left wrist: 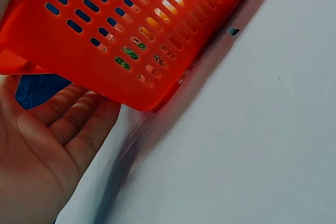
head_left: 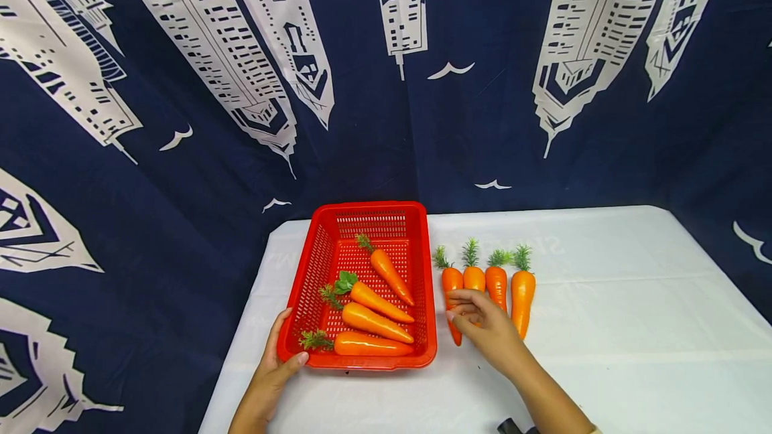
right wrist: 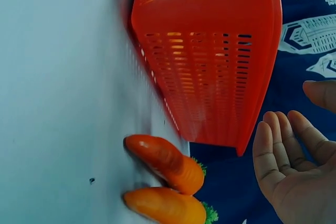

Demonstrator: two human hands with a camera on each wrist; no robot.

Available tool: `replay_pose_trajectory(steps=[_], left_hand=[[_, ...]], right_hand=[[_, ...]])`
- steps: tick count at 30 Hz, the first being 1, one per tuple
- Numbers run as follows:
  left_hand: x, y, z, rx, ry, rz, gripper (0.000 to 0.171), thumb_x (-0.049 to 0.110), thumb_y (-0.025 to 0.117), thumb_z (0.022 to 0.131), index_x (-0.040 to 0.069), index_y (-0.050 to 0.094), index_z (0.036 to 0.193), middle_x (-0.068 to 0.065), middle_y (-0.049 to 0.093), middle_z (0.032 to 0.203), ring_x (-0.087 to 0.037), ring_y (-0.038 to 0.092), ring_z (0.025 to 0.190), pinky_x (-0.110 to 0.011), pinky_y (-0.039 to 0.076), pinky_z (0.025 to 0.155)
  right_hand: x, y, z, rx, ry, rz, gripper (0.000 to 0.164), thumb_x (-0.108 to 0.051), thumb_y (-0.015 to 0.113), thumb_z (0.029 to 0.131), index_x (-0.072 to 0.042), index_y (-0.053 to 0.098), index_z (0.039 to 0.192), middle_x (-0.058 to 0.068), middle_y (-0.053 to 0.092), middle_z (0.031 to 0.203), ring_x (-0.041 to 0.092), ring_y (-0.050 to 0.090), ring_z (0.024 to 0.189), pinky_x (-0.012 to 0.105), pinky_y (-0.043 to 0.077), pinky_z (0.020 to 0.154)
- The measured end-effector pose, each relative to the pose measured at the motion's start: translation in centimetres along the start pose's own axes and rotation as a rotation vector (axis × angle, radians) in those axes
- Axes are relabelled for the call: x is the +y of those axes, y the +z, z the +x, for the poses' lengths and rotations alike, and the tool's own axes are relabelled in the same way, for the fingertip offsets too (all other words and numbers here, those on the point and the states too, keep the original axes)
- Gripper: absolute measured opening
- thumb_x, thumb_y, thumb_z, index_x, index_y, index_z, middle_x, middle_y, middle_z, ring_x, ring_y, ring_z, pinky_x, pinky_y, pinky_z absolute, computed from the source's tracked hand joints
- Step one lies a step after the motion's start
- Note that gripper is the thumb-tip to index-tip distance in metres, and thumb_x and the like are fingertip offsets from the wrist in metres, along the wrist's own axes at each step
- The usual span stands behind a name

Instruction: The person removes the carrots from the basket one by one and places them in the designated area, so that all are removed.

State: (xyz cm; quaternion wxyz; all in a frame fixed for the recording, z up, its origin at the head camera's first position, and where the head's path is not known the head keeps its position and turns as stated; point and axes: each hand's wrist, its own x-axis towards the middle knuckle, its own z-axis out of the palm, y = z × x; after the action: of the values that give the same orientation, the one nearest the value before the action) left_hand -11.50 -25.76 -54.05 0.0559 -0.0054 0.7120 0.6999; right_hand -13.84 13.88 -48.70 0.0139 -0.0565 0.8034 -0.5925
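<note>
A red plastic basket (head_left: 431, 313) stands on the table with several carrots inside, one of them the upper carrot (head_left: 392, 276). My left hand (head_left: 268, 374) grips its near left corner, thumb over the rim; in the left wrist view the fingers (left wrist: 86, 140) lie against the outer wall. To the right of the basket several carrots with green tops lie in a row, the rightmost carrot (head_left: 522, 300) a little apart. Over the row hovers my right hand (head_left: 491, 330), partly covering the middle carrots. In the right wrist view its fingers are relaxed and hold nothing.
A white cloth covers the table (head_left: 633, 327). Behind it hangs a dark blue curtain (head_left: 482, 132) printed with white buildings and birds. A small black object (head_left: 509, 426) shows at the bottom edge, by the right forearm.
</note>
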Motion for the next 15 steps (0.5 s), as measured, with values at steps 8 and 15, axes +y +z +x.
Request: replay_pose_trajectory(steps=[8, 15], left_hand=[[0.2, 0.0, -0.1, -0.01, 0.026, -0.001, 0.085, 0.006, 0.063, 0.095, 0.03, 0.016, 0.161, -0.01, 0.014, 0.166, 0.006, 0.039, 0.134, -0.009, 0.037, 0.102], [0.2, 0.0, -0.1, -0.012, 0.021, 0.0, 0.085, 0.007, 0.063, 0.094, 0.031, 0.015, 0.161, -0.01, 0.013, 0.166, 0.006, 0.038, 0.134, -0.009, 0.037, 0.102]], right_hand=[[-0.3, 0.7, 0.0, -0.039, -0.083, 0.021, 0.035, -0.01, 0.07, 0.094, -0.013, 0.063, 0.129, 0.008, 0.066, 0.119, 0.012, 0.063, 0.1, 0.023, 0.057, 0.079], [-1.1, 1.2, 0.0, -0.081, -0.145, 0.032, 0.036, -0.018, 0.071, 0.095, -0.012, 0.063, 0.129, 0.009, 0.066, 0.118, 0.011, 0.064, 0.095, 0.025, 0.057, 0.073]])
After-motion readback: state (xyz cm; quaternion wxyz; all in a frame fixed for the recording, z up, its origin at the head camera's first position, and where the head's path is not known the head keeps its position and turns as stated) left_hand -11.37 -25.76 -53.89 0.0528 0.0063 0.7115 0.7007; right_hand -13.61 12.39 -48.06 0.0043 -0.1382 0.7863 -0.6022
